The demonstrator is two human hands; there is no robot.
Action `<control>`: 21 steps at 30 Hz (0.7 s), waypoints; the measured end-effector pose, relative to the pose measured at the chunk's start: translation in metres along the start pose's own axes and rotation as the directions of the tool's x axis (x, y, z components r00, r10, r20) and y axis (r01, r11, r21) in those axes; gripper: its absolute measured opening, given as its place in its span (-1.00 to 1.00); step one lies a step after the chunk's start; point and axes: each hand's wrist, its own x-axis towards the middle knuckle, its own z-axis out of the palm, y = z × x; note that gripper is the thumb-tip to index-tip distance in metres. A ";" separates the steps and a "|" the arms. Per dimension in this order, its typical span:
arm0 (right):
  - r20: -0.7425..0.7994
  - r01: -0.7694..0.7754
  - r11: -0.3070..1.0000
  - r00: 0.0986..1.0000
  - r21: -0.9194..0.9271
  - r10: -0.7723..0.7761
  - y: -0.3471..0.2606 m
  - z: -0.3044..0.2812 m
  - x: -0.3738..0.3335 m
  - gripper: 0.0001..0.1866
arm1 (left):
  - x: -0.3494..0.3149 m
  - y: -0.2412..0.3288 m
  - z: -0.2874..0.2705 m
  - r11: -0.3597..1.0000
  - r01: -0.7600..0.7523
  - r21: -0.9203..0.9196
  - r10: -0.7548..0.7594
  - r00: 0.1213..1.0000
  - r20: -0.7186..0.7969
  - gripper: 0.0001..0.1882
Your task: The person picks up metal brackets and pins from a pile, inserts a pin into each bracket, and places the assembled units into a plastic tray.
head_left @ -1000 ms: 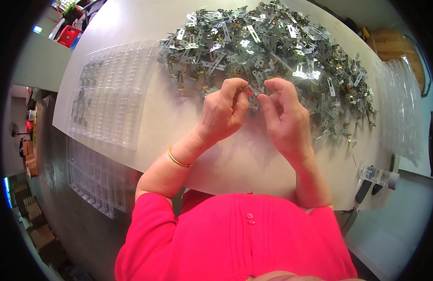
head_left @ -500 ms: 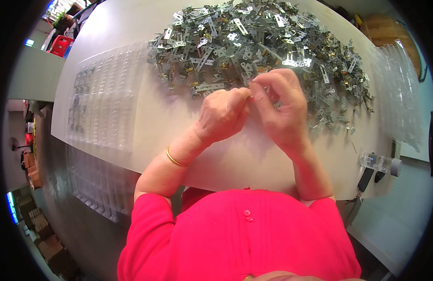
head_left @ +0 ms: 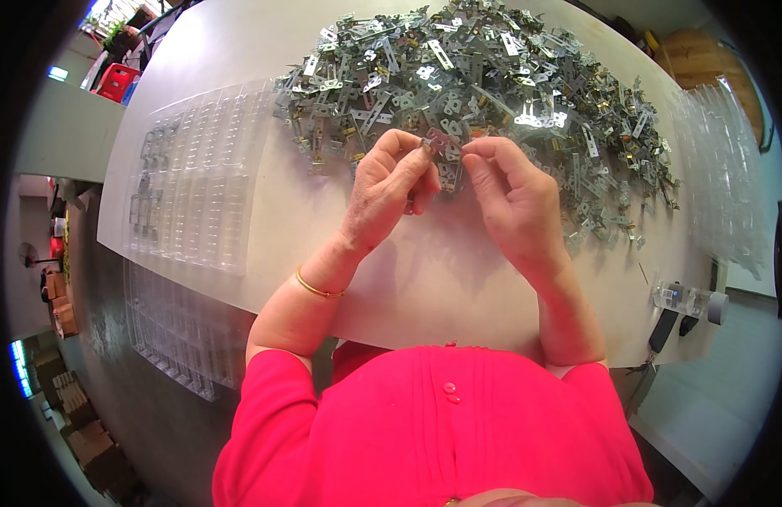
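Over the near edge of the metal heap, my left hand (head_left: 389, 186) pinches a small metal piece (head_left: 425, 144) between thumb and forefinger, its other fingers curled. A flat plate with holes shows beside those fingertips; whether it belongs to the held piece or the heap I cannot tell. My right hand (head_left: 517, 194) faces it a short way to the right, thumb and forefinger pinched together. Anything in that pinch is too small to name. Just beyond both hands rises a large heap of small metal brackets (head_left: 391, 55), silvery with some brass-coloured bits.
Clear plastic compartment trays (head_left: 209, 182) lie at the left of the table, some compartments holding metal parts. More clear trays (head_left: 175, 329) stand lower, past the table edge. Stacked clear plastic (head_left: 720, 169) lies far right. A transparent bottle (head_left: 691, 300) and keys sit at the right edge.
My hands have drawn apart from fingertip contact. The left has turned, showing thumb and forefinger on a metal piece; the right has shifted slightly right and lower.
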 end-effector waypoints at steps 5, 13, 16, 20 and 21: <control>0.020 -0.016 1.000 1.000 -0.022 0.016 0.000 -0.002 0.000 -0.91 | 0.001 -0.002 -0.001 0.999 -0.053 -0.001 0.053 0.999 0.012 -0.86; 0.032 0.016 0.995 0.999 -0.095 -0.013 -0.002 -0.005 0.000 -0.93 | 0.000 -0.019 -0.002 0.879 -0.393 0.271 0.400 0.916 0.032 -0.93; 0.062 -0.003 0.996 0.998 -0.092 0.009 -0.004 -0.006 0.000 -0.91 | -0.001 -0.021 -0.002 0.719 -0.511 0.472 0.524 0.844 0.115 -0.93; 0.122 -0.122 0.991 0.986 0.060 0.115 0.000 -0.005 -0.001 -0.86 | -0.001 -0.021 -0.003 0.626 -0.556 0.546 0.555 0.810 0.188 -0.92; 0.123 -0.124 0.990 0.986 0.060 0.116 0.000 -0.006 -0.001 -0.86 | 0.000 -0.021 -0.003 0.627 -0.554 0.547 0.554 0.811 0.187 -0.92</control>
